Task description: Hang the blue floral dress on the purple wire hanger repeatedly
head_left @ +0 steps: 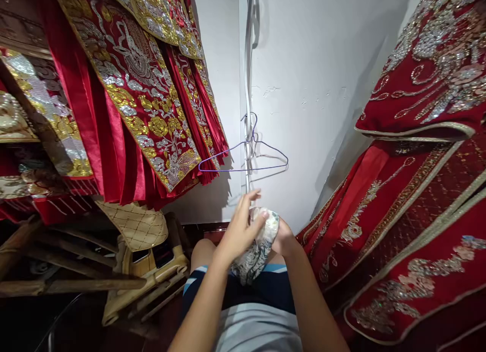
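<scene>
A bunched piece of patterned cloth (253, 258), pale with grey-green and dark print, hangs between my hands above my lap. On its left side, my left hand (242, 228) has its thumb pressed against the upper part, with a finger stretched out above. My right hand (283, 239) grips the cloth's right edge, its fingers mostly hidden behind the fabric. Just beyond my hands, a thin purple wire hanger (243, 170) hangs bare from a pale vertical strap (248, 83) by the wall.
Red embroidered garments (152, 104) with gold and silver sequins hang at left. More beaded red garments (379, 200) crowd the right side. A bamboo chair (152, 276) stands low on the left, under a gold quilted cloth piece (138, 225). The white wall (304, 88) is close ahead.
</scene>
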The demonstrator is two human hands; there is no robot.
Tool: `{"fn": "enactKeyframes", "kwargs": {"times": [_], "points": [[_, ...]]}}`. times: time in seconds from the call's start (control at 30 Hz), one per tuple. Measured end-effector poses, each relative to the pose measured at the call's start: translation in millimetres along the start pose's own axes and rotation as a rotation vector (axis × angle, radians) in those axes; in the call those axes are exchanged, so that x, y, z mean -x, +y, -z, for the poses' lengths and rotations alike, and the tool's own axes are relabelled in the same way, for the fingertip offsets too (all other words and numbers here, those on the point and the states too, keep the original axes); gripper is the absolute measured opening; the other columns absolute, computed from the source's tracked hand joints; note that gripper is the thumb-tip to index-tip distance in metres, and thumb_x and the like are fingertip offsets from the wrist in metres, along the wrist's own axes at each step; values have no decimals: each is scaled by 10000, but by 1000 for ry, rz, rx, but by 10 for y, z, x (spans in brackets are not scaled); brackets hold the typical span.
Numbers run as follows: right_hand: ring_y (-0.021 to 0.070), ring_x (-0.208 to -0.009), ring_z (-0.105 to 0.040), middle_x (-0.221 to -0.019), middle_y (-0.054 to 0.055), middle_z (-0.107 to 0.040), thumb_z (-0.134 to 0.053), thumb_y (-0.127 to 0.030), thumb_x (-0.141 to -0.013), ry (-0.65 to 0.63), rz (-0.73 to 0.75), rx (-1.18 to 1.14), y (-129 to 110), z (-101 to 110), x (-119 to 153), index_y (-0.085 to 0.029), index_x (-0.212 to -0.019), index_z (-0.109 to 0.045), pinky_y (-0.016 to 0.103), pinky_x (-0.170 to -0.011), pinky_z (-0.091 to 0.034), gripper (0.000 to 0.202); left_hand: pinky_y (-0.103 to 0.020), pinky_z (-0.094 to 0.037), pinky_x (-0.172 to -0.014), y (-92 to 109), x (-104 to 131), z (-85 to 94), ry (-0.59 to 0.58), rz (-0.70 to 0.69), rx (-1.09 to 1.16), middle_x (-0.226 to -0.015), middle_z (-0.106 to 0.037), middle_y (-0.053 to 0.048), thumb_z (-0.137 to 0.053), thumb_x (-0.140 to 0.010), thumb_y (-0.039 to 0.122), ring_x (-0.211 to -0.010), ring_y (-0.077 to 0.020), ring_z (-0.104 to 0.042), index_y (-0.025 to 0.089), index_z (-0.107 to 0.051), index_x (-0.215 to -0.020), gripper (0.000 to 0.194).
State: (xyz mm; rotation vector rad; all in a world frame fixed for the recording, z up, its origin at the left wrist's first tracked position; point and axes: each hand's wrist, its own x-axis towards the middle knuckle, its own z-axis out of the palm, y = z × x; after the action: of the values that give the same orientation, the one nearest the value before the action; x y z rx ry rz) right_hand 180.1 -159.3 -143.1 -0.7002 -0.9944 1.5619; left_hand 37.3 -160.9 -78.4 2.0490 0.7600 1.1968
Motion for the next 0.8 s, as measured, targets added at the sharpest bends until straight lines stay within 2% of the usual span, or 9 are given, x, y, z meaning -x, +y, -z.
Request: {"fn": "enactKeyframes", "kwargs": {"times": [0.07,0.2,0.3,0.37,0.43,0.5,0.6,0.7,0.8], "points": [[328,-1092,-672,-991,104,-759,-582,-621,-793,-46,-85,-82,-117,-40,-7,-210,-1030,-693,439,-887,-549,487,-398,-362,-1109,-126,-57,132,-60,43,-18,-1393,-537,-113,-455,-1004,483,-1323,-260,-477,254,-399,-1468,520],[340,-1045,-697,-995,143,-762,-658,-667,-741,-147,-167,-117,-404,-33,35,-155,-1001,-701,443,-859,-560,576,-360,-459,-963,-386,2,267,-451,131,-13,-1075,-679,-87,-203,-1013,623,-1031,-242,-609,178,-608,-1218,635],[297,-819,-724,-846,95,-759,-827,-384,-568,-111,-113,-26,-643,65,92,-153,-902,-696,377,-721,-569,426,-302,-483,-808,-536,217,352,-694,136,-134,-924,-694,-65,-336,-975,659,-844,-215,-608,134,-665,-989,620],[238,-669,-690,-741,35,-726,-794,-208,-520,-11,-51,107,-818,141,84,-167,-841,-681,325,-623,-540,343,-261,-462,-698,-629,334,485,-774,144,-251,-826,-681,-45,-447,-940,645,-734,-185,-588,133,-661,-894,557],[198,-598,-638,-657,1,-675,-738,-159,-540,60,60,364,-990,217,-3,-171,-742,-663,291,-572,-497,216,-255,-439,-661,-725,356,702,-751,114,-420,-714,-647,-34,-530,-896,631,-646,-171,-564,152,-643,-771,509],[207,-654,-633,-675,15,-673,-688,-178,-592,100,240,672,-1126,298,-179,-171,-706,-674,297,-610,-492,114,-281,-453,-711,-814,268,981,-645,85,-598,-662,-633,-45,-587,-856,611,-642,-194,-581,184,-624,-680,463],[279,-1016,-645,-1072,85,-731,-617,-208,-663,183,493,894,-1186,430,-553,-181,-1006,-732,373,-882,-496,363,-347,-477,-858,-887,-4,1385,-466,112,-727,-827,-716,-105,-578,-855,533,-860,-278,-654,229,-684,-762,335],[289,-1296,-513,-1382,98,-609,-592,-263,-700,239,478,877,-1076,534,-951,-215,-1242,-658,417,-1093,-377,548,-397,-456,-974,-865,-309,1605,-310,144,-748,-970,-738,-133,-570,-827,428,-1072,-325,-628,236,-701,-820,233],[280,-1189,-571,-1198,98,-697,-545,-346,-740,285,372,848,-936,590,-1275,-214,-1083,-700,411,-1036,-425,399,-390,-461,-967,-808,-534,1618,-207,163,-778,-891,-732,-129,-559,-804,336,-990,-311,-657,226,-647,-701,175]]}}
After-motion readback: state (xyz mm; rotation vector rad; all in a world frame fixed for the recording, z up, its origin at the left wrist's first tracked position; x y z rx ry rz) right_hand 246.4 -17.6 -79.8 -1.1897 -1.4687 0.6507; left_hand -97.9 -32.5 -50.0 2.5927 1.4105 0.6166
